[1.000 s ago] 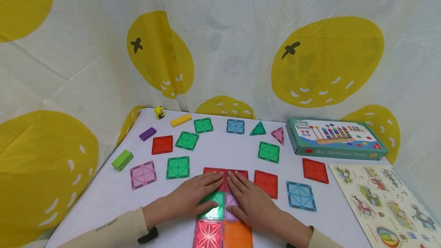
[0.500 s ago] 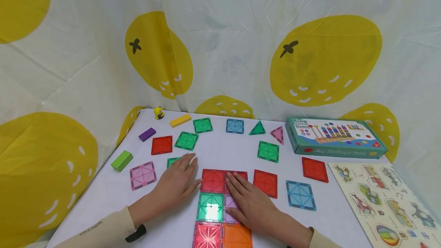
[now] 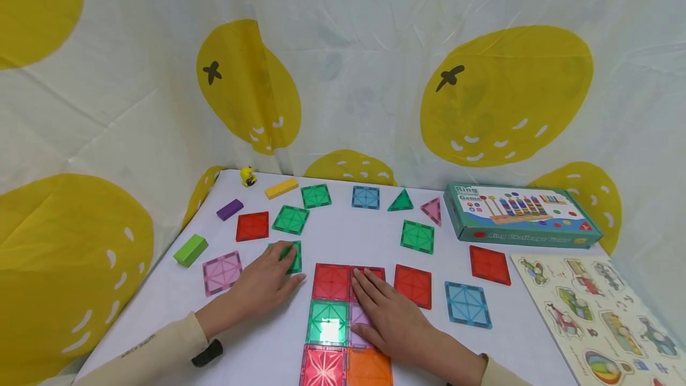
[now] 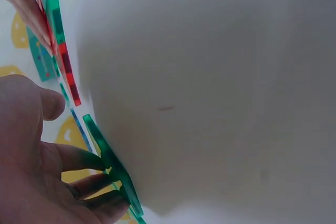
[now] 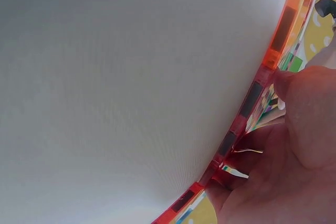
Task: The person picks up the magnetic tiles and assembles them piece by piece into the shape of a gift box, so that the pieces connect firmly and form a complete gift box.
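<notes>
In the head view my left hand (image 3: 261, 279) lies over a translucent green square tile (image 3: 293, 258), its fingertips on top and covering the tile's left part. The left wrist view shows those fingers (image 4: 84, 186) fairly straight, resting on the green tile (image 4: 113, 158), thumb held apart. My right hand (image 3: 393, 314) rests flat on the joined tiles, fingers over a red square (image 3: 377, 273) and thumb on a purple one (image 3: 358, 314). Beside them in the same block sit a red tile (image 3: 331, 282), a green tile (image 3: 327, 321), a pinkish-red tile (image 3: 324, 367) and an orange tile (image 3: 370, 367).
Loose tiles lie around, among them a pink square (image 3: 222, 273), a red square (image 3: 413, 286) and a blue square (image 3: 468, 304). Blocks (image 3: 190, 250) and a small yellow figure (image 3: 248, 176) stand at left. A game box (image 3: 525, 216) and a picture board (image 3: 600, 314) are at right.
My left hand has left the joined tiles, moved left onto the loose green tile, and slid it slightly right toward them. My right hand has stayed in place.
</notes>
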